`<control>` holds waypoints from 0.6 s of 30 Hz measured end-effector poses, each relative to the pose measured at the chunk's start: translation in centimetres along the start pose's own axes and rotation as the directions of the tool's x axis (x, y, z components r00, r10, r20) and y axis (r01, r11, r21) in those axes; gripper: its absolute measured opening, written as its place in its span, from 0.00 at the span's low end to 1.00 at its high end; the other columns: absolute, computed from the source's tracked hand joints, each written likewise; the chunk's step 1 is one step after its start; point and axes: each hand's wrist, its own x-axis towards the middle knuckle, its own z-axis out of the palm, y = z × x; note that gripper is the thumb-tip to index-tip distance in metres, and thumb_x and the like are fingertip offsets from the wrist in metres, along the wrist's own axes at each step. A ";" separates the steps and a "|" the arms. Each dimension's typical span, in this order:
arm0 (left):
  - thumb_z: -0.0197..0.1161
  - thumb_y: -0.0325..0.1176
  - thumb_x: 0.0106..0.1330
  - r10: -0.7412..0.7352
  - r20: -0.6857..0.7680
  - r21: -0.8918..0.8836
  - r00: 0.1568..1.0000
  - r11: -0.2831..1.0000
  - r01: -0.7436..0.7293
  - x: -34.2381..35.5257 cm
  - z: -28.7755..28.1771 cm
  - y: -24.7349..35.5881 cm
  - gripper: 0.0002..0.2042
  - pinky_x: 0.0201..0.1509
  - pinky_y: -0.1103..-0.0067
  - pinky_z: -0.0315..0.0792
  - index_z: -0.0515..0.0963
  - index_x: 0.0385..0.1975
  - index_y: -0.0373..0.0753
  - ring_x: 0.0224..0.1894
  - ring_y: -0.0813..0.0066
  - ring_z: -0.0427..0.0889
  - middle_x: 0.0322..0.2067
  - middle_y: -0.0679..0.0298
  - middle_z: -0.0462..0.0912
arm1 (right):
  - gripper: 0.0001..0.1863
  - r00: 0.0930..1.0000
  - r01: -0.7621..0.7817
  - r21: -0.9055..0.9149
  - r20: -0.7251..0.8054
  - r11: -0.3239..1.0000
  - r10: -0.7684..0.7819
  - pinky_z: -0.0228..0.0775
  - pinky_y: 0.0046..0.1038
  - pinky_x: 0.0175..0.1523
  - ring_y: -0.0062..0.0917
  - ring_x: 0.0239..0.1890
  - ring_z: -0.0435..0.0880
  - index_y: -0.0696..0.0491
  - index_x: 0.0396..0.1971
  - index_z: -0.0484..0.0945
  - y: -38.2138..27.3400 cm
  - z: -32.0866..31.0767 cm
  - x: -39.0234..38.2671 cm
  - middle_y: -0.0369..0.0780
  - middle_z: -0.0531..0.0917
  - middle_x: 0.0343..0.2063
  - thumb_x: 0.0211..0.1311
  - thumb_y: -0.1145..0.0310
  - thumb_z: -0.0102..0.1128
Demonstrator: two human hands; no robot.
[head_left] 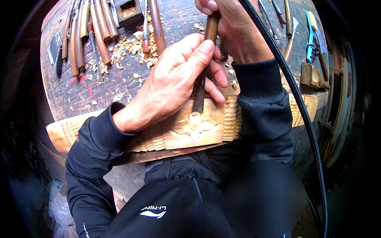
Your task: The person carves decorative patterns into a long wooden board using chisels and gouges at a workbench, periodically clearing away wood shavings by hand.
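Both my hands are on one wood-handled carving chisel (203, 93), held nearly upright. My left hand (180, 71) wraps the lower handle, its thumb laid along the wood and its other fingers behind. Higher up, my right hand (234, 27) grips the handle's top end, partly cut off by the picture's upper edge. The blade's tip meets a carved flower (194, 126) with pointed petals, in the middle of a long pale wooden board (162, 133). Rows of small scalloped cuts flank the flower. My left wrist lies over the board near its front edge.
Several chisels (79, 43) lie at the back left of the dark worktable (115, 85), among wood shavings (127, 51). At right are more tools, a blue brush (310, 33) and a wooden mallet (311, 75). A black cable (295, 87) hangs across the right side.
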 end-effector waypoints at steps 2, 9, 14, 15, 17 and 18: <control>0.49 0.47 0.91 0.013 -0.006 0.015 1.000 1.000 -0.013 0.0 0.0 -0.1 0.19 0.38 0.78 0.85 0.73 0.49 0.34 0.32 0.67 0.92 0.35 0.55 0.88 | 0.11 1.000 0.000 0.000 0.001 1.000 0.000 0.62 0.21 0.23 0.13 0.19 0.69 0.54 0.43 0.73 0.1 0.1 0.0 0.32 0.75 0.26 0.88 0.64 0.50; 0.49 0.46 0.91 -0.005 -0.020 0.061 1.000 0.998 0.006 0.0 0.0 -0.2 0.18 0.39 0.78 0.86 0.73 0.47 0.35 0.33 0.69 0.93 0.32 0.56 0.88 | 0.10 1.000 -0.004 -0.007 0.006 1.000 0.004 0.62 0.21 0.23 0.13 0.19 0.69 0.55 0.43 0.73 0.3 0.3 0.0 0.32 0.75 0.25 0.88 0.65 0.50; 0.49 0.46 0.91 -0.015 -0.031 0.090 0.999 0.996 0.018 0.0 0.0 -0.2 0.18 0.39 0.78 0.85 0.72 0.46 0.35 0.32 0.69 0.93 0.31 0.57 0.88 | 0.10 1.000 0.000 -0.010 0.009 1.000 0.000 0.62 0.21 0.23 0.13 0.19 0.69 0.55 0.42 0.73 0.4 0.5 0.0 0.32 0.75 0.25 0.87 0.65 0.51; 0.49 0.46 0.91 -0.017 -0.030 0.097 0.999 0.995 0.020 0.1 -0.1 -0.3 0.18 0.39 0.78 0.85 0.71 0.45 0.35 0.31 0.69 0.93 0.31 0.57 0.88 | 0.10 1.000 0.000 -0.010 0.008 1.000 0.000 0.62 0.21 0.23 0.13 0.19 0.69 0.55 0.42 0.73 0.4 0.5 0.0 0.32 0.75 0.25 0.87 0.65 0.51; 0.49 0.46 0.91 -0.024 -0.043 0.119 0.999 0.993 0.029 0.0 0.0 -0.2 0.18 0.38 0.77 0.85 0.71 0.44 0.35 0.31 0.69 0.93 0.30 0.57 0.88 | 0.10 1.000 0.001 -0.013 0.009 1.000 -0.001 0.62 0.21 0.23 0.13 0.19 0.69 0.55 0.42 0.73 0.5 0.6 0.2 0.32 0.75 0.25 0.87 0.66 0.51; 0.49 0.46 0.91 -0.027 -0.049 0.129 0.998 0.991 0.033 0.0 0.0 -0.2 0.18 0.38 0.77 0.85 0.71 0.44 0.35 0.31 0.69 0.93 0.30 0.57 0.88 | 0.10 1.000 0.003 -0.015 0.009 1.000 -0.003 0.62 0.21 0.23 0.13 0.19 0.69 0.55 0.42 0.73 0.5 0.6 0.2 0.32 0.75 0.25 0.87 0.66 0.51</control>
